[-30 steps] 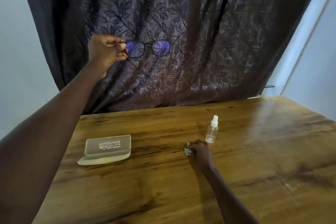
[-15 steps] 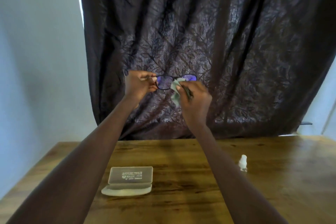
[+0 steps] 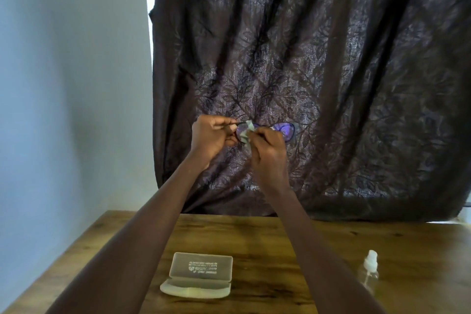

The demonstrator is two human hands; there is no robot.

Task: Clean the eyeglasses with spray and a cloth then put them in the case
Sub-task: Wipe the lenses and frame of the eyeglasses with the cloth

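1. Position: I hold the eyeglasses (image 3: 265,131) raised at arm's length in front of the dark curtain (image 3: 331,58), well above the wooden table (image 3: 280,237).
2. Left hand (image 3: 210,136): my fingers are closed in a pinch on the left end of the frame, at or near the hinge; the exact contact point is hidden by my knuckles.
3. Right hand (image 3: 267,150): my fingers are closed around the cloth (image 3: 246,132), which is pressed against the left lens. The right lens is uncovered and shows a violet tint.
4. Spray step: the spray bottle (image 3: 369,271) stands upright on the table at the near right, touched by neither hand. I judge spraying finished, though no wetness on the lenses can be confirmed.
5. Wiping step: in progress, by my judgement. Whether the right lens has had its wipe cannot be told.
6. Case (image 3: 197,275): it lies open on the table, near centre, lid up, tray empty of glasses.
7. Outstanding: finish both lenses, fold the arms, lay the glasses in the case, close the lid. I put the task roughly at its midpoint.
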